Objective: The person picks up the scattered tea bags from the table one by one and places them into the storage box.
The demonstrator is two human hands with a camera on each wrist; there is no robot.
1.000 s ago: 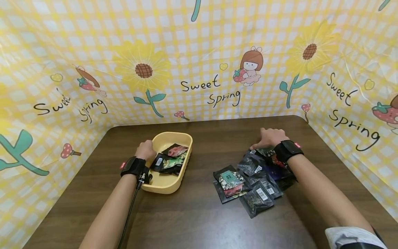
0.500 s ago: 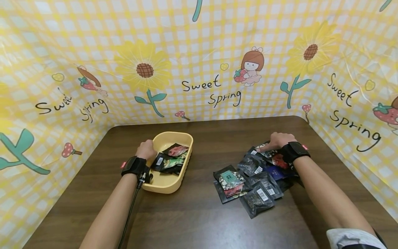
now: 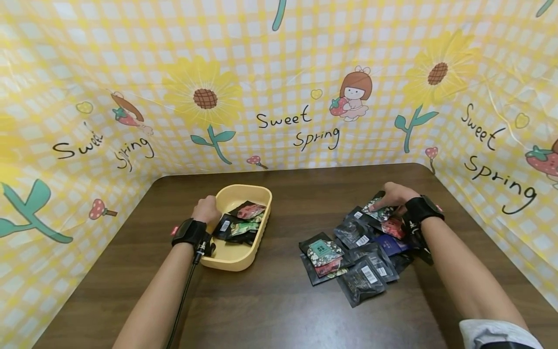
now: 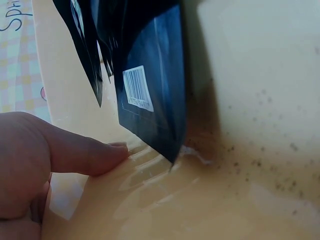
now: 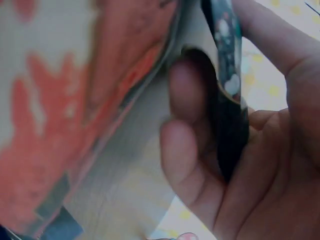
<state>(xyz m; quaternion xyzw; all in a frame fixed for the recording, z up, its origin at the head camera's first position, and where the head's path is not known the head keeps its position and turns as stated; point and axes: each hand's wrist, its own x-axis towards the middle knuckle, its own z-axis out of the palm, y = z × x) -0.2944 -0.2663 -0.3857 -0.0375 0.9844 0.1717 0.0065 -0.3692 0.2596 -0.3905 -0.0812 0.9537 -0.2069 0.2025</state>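
My left hand grips the left rim of a yellow plastic tray. In the left wrist view its thumb lies along the inside wall, near a black packet with a barcode. Several small sachets lie in the tray. At the far side of a sachet pile, my right hand pinches a dark sachet with a floral print. The right wrist view shows that sachet edge-on between thumb and fingers. Close to that camera is a red-and-white printed sachet.
Several dark sachets are heaped on the brown wooden table, with a stack topped by a teal-labelled sachet at the pile's left. A yellow checked cloth walls the back and sides. A black cable runs along the left forearm.
My right hand has shifted right and lifted the edge of a floral sachet, uncovering a red one and a purple one beneath. The left hand and the tray stay put.
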